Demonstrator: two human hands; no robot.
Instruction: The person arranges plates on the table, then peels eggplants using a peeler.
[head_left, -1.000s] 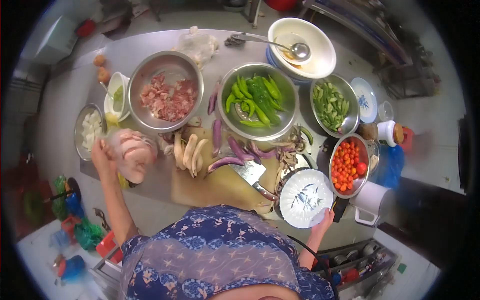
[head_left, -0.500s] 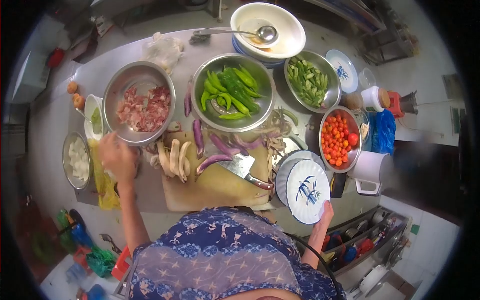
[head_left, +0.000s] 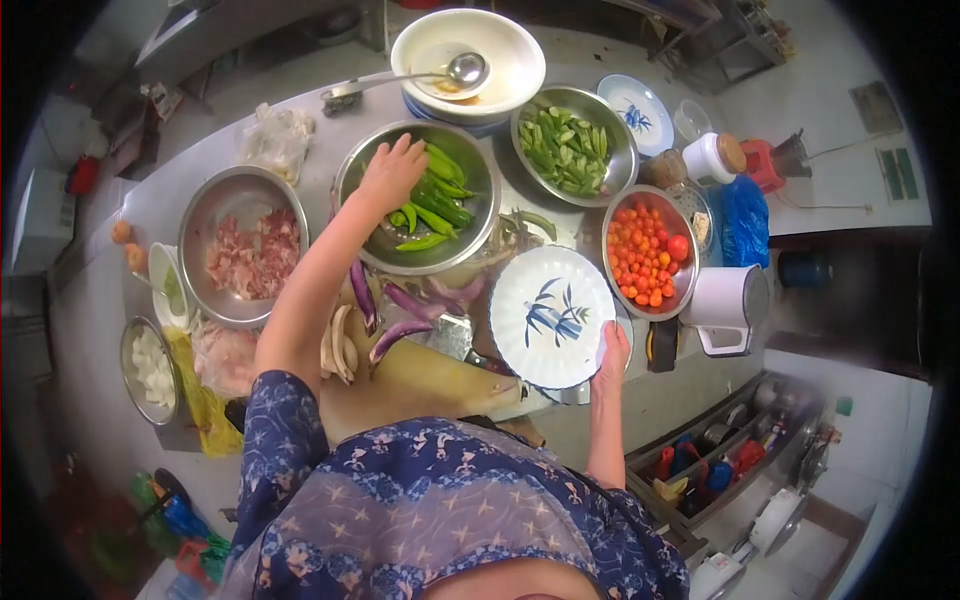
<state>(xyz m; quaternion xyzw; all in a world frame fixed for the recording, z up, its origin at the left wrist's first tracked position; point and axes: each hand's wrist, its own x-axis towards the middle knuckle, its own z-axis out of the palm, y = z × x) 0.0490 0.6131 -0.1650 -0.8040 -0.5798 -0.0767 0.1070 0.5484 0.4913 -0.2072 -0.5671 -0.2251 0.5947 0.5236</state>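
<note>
My left hand (head_left: pixel 394 175) reaches into the steel bowl (head_left: pixel 348 165) of green peppers (head_left: pixel 440 205). Its fingers are stretched out over the peppers on the bowl's left side; the fingertips' contact is hard to make out. My right hand (head_left: pixel 611 355) grips the right rim of a white plate (head_left: pixel 520 350) with a blue bamboo design, tilted above the board's right end. Purple eggplants (head_left: pixel 408 300) and peeled pale eggplants (head_left: pixel 340 345) lie on the cutting board (head_left: pixel 425 380). A cleaver (head_left: pixel 455 337) rests beside them, partly hidden by the plate.
Around the table stand bowls of sliced meat (head_left: pixel 255 250), cut green vegetable pieces (head_left: pixel 565 145), tomatoes (head_left: pixel 650 250) and white chunks (head_left: pixel 152 365). A ladle (head_left: pixel 465 70) lies in a white basin (head_left: pixel 520 60) at the back. A white jug (head_left: pixel 718 305) stands at the right.
My left hand has moved from beside the meat bowl up and right into the pepper bowl. My right hand has brought the plate left and up, toward the pepper bowl.
</note>
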